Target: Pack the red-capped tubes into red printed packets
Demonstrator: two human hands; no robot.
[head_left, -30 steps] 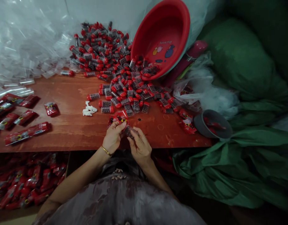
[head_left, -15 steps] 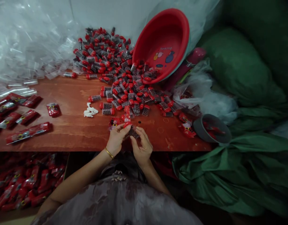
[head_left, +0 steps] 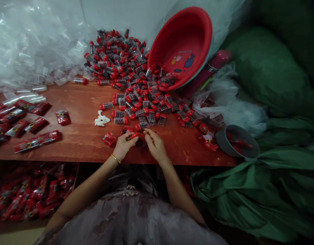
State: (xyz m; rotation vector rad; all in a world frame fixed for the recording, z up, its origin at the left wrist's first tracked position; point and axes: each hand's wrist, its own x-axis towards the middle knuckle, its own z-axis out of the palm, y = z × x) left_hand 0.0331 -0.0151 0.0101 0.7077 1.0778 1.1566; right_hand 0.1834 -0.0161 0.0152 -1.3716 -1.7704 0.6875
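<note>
My left hand (head_left: 123, 146) is closed on a small bottle (head_left: 135, 135) with a red cap, held low over the front of the table. Its dark lower part lies in shadow between my hands. Close beside it, my right hand (head_left: 155, 147) has its thumb and forefinger pinched together; whatever they hold is too small to make out. One crumpled red wrapper (head_left: 109, 139) lies left of my left hand, and another red wrapper (head_left: 127, 130) is partly hidden behind its fingers. Just beyond the hands spreads a pile of similar clear bottles (head_left: 118, 113) with dark contents and red caps.
A red basin (head_left: 181, 37) leans on its side behind the pile. Clear plastic pieces (head_left: 31, 47) heap up at the left, with red packets (head_left: 38, 141) in front. A grey bowl (head_left: 220, 143) stands right, near green cloth (head_left: 244, 190). Below left sits a box of red packets (head_left: 31, 194).
My right hand has come away from the bottle, which stays in my left hand. A crumpled red wrapper now lies left of my left hand. The view has shifted slightly.
</note>
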